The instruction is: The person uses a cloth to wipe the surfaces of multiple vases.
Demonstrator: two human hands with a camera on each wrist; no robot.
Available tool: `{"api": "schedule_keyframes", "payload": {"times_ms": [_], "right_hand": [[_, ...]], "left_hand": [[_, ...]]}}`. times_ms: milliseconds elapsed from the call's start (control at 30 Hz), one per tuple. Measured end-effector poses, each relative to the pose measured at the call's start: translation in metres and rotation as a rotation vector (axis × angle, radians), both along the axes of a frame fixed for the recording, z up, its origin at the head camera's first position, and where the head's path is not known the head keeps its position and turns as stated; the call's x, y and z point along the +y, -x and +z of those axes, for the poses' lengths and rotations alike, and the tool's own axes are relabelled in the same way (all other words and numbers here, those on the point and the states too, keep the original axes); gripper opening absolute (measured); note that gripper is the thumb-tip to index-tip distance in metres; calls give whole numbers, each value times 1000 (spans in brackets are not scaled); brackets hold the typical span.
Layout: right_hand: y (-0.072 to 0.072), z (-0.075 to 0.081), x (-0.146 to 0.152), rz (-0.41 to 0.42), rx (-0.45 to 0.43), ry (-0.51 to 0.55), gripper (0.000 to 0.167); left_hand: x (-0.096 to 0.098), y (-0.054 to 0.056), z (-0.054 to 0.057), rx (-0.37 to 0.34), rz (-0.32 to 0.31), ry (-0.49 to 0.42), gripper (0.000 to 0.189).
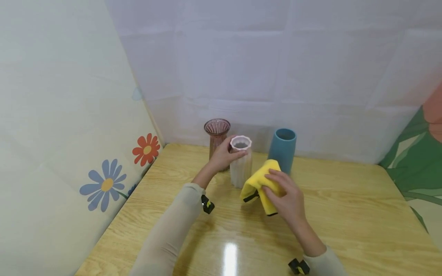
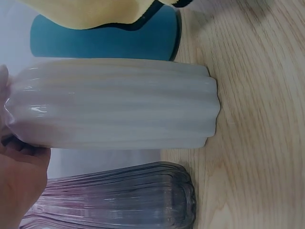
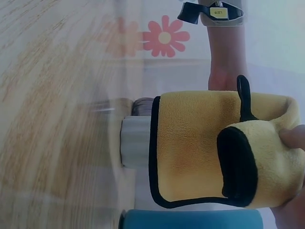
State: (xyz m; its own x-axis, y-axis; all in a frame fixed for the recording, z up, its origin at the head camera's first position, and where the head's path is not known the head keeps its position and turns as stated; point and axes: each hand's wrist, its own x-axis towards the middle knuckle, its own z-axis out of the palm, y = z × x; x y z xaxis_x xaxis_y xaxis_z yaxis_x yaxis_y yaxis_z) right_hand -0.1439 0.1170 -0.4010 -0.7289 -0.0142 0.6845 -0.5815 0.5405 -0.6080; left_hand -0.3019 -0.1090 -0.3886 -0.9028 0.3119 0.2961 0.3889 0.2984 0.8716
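A white ribbed vase (image 1: 240, 170) with a scalloped rim stands upright on the wooden table. My left hand (image 1: 222, 156) grips it near the top, thumb on the near side; in the left wrist view, fingers (image 2: 21, 167) lie at the narrow end of the vase (image 2: 114, 102). My right hand (image 1: 289, 197) pinches a folded yellow cloth (image 1: 260, 180) with black edging, held just to the right of the white vase. Seen from the right wrist, the cloth (image 3: 190, 152) hangs folded over and covers much of the white vase (image 3: 135, 142); contact between the two cannot be told.
Behind my left hand stands a pinkish-purple glass vase (image 1: 216, 140) with a flared rim. A blue vase (image 1: 283, 149) is at the right, behind the cloth. White sheeting (image 1: 235, 69) backs the table (image 1: 345, 207), and a flower-printed sheet (image 1: 62, 115) hangs along the left.
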Motion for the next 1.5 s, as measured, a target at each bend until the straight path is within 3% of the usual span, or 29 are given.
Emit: {"api": "schedule_keyframes", "payload": {"times_ms": [233, 633, 1000, 1233, 1500], "right_hand": [[-3, 6, 6, -12, 15, 0, 39], [-11, 12, 18, -72, 26, -19, 39], [-18, 16, 27, -93, 24, -2, 40], [-16, 14, 33, -77, 91, 31, 42], [-17, 17, 42, -99, 101, 20, 43]], "left_hand": [[3, 3, 0, -31, 33, 16, 75], [14, 4, 3, -71, 47, -37, 74], [20, 6, 4, -66, 79, -49, 74], [24, 9, 5, -69, 84, -77, 78], [29, 12, 3, -98, 100, -86, 86]]}}
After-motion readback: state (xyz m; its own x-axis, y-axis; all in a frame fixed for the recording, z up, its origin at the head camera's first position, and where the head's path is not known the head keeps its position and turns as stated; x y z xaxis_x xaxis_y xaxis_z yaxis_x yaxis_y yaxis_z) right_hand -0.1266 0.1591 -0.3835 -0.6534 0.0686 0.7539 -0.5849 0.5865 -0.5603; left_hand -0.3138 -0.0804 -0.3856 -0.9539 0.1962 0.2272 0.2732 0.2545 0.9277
